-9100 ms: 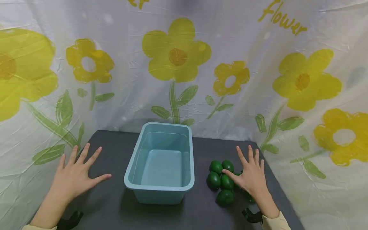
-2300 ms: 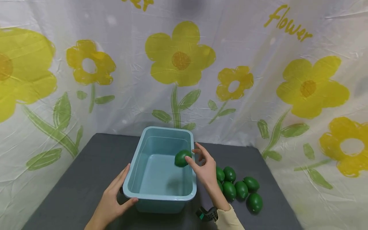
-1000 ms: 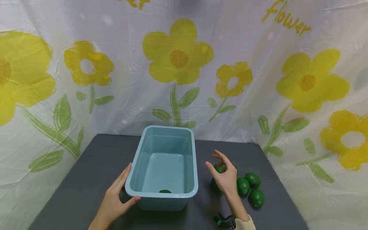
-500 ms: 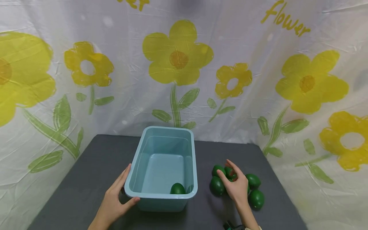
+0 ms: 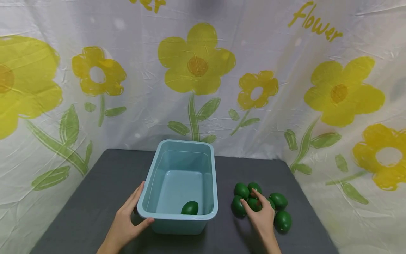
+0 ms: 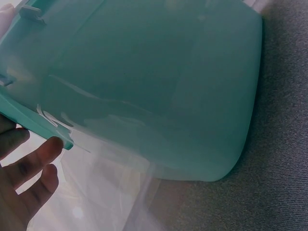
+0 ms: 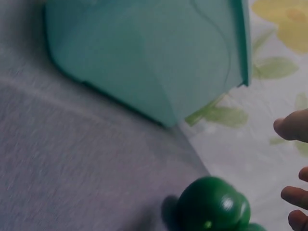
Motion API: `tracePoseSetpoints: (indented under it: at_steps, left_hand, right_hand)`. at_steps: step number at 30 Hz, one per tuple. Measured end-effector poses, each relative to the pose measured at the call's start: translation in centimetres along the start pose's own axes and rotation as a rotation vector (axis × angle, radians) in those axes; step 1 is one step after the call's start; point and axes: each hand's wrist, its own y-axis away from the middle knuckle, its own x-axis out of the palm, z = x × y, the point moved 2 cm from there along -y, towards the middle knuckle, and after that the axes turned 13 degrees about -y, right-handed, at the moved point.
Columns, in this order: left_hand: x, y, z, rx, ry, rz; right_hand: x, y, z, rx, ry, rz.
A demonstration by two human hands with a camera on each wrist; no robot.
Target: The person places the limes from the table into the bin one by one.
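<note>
A light blue plastic tub [image 5: 177, 187] stands mid-table with one glossy green lime [image 5: 190, 208] inside, close to its near wall. My left hand [image 5: 124, 220] holds the tub's near left corner, thumb on the front rim and fingers along the left side; in the left wrist view its fingertips [image 6: 54, 144] meet the rim's edge. Over a cluster of limes [image 5: 238, 206] on the right hovers my right hand [image 5: 264, 217], thumb and fingers spread above a middle lime [image 5: 253, 204], which the hand partly covers. In the right wrist view the fingers stand apart beside limes [image 7: 209, 204].
Two more limes, one behind [image 5: 278, 200] and one in front [image 5: 283, 221], lie to the right of my right hand. The dark grey tabletop [image 5: 104, 183] ends at a white flower-printed curtain [image 5: 136, 120] on the back and both sides.
Earlier, my right hand carried a lime over the tub and let it go; the lime has since rolled about inside. That hand has moved right and down over the cluster. The left hand stays put.
</note>
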Motion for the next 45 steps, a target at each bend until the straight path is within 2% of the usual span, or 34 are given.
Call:
tracePoseSetpoints:
  at_steps: [9, 12, 18, 26, 32, 38, 45]
  left_hand:
    - [0.2, 0.1, 0.3, -0.01, 0.019, 0.017]
    - [0.1, 0.3, 0.4, -0.005, 0.049, 0.012]
    - [0.0, 0.3, 0.3, 0.02, 0.094, -0.011]
    - [0.0, 0.2, 0.2, 0.011, 0.076, -0.001]
    - [0.0, 0.2, 0.0, 0.005, 0.071, 0.0]
    - [0.0, 0.1, -0.1, -0.003, 0.069, 0.003]
    - [0.1, 0.0, 0.0, 0.003, 0.069, -0.002]
  right_hand:
    - [0.1, 1.2, -1.7, 0.01, 0.109, 0.078]
    - [0.4, 1.5, -2.1, -0.052, 0.171, 0.093]
    - [1.0, 2.0, -2.5, -0.239, 0.263, 0.081]
    - [1.8, 2.4, -3.3, -0.364, 0.376, 0.093]
    - [2.5, 2.4, -3.9, -0.475, 0.447, 0.064]
    - [2.8, 2.0, -3.9, -0.527, 0.468, 0.037]
    - [2.8, 1.9, -3.9, -0.516, 0.474, 0.034]
